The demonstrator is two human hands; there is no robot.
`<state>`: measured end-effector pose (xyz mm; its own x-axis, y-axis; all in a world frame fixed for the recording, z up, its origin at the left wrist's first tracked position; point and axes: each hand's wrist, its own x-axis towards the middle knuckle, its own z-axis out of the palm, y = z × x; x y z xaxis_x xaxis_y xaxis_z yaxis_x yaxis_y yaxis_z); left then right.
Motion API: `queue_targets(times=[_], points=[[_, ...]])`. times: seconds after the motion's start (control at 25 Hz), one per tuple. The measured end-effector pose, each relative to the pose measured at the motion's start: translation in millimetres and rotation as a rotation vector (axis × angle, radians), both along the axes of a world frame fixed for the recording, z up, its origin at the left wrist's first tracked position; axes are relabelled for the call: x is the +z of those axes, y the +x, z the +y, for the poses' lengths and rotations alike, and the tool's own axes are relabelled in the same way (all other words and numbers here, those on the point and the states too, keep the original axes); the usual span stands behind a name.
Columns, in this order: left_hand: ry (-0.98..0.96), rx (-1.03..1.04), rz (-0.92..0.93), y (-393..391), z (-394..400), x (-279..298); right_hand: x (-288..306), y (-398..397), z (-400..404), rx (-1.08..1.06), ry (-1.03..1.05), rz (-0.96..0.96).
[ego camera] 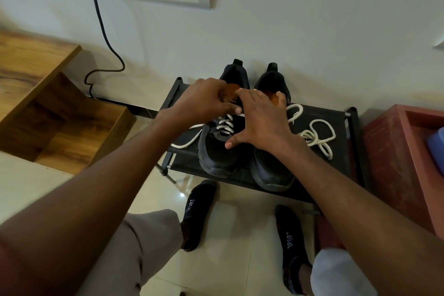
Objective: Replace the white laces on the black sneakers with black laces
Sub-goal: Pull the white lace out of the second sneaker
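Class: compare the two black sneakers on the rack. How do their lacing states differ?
The left sneaker has white lace in its eyelets; the right sneaker shows none, its loose white lace beside it. Both sit on the black rack, toes toward the camera.

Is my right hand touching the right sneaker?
Touching. The head view shows the right hand lying on the right sneaker, fingers at its opening.
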<state>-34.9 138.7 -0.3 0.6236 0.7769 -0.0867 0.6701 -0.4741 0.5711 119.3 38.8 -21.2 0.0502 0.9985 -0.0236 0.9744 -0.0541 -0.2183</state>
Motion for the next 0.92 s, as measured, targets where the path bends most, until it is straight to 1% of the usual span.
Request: queue_targets(times=[0.04,0.08,0.16,0.28,0.32,0.36,0.44,0.48,0.6,0.64,0.68,0.72,0.8,0.84,0.92], points=[[0.119,-0.036,0.055,6.5,-2.1,3.2,0.7,0.6,0.0,0.001,-0.004,0.000],[0.191,-0.063,0.097,9.7,-0.9,3.8,1.2,0.9,-0.1,0.002,-0.008,0.001],[0.229,-0.109,0.153,9.5,4.0,4.0,1.7,1.5,-0.9,0.005,-0.006,-0.002],[0.248,-0.100,0.162,6.8,10.4,-1.2,1.6,1.3,-1.1,0.008,-0.004,-0.001],[0.217,-0.070,0.148,6.3,13.1,-3.6,1.1,1.0,-1.1,0.008,-0.004,-0.002],[0.138,-0.039,0.111,4.8,16.0,-4.9,0.7,0.9,-1.2,0.007,-0.006,-0.006],[-0.084,-0.001,0.005,-1.1,21.8,-3.4,1.0,1.2,-1.2,0.001,-0.007,-0.006],[-0.160,0.007,-0.056,-4.0,23.1,-1.0,1.3,1.1,-1.3,-0.003,-0.006,-0.002],[-0.227,0.097,-0.281,-7.3,20.6,2.8,2.1,0.7,-1.5,-0.003,-0.011,-0.003],[-0.228,0.112,-0.303,-6.6,18.4,3.8,2.7,0.9,-1.6,-0.003,-0.015,-0.006],[-0.207,0.096,-0.260,-5.7,16.5,4.6,2.9,0.9,-1.9,-0.002,-0.015,-0.008],[-0.144,0.051,-0.154,-4.7,15.6,4.2,2.6,0.8,-2.1,-0.001,-0.012,-0.010],[0.053,-0.049,0.099,-1.2,12.5,4.2,2.4,1.4,-1.9,0.002,-0.014,-0.020],[0.132,-0.086,0.179,1.7,10.8,5.0,2.6,1.6,-1.4,0.002,-0.018,-0.020],[0.209,-0.109,0.266,6.9,9.1,6.5,3.0,1.4,-1.0,0.003,-0.016,-0.013]])
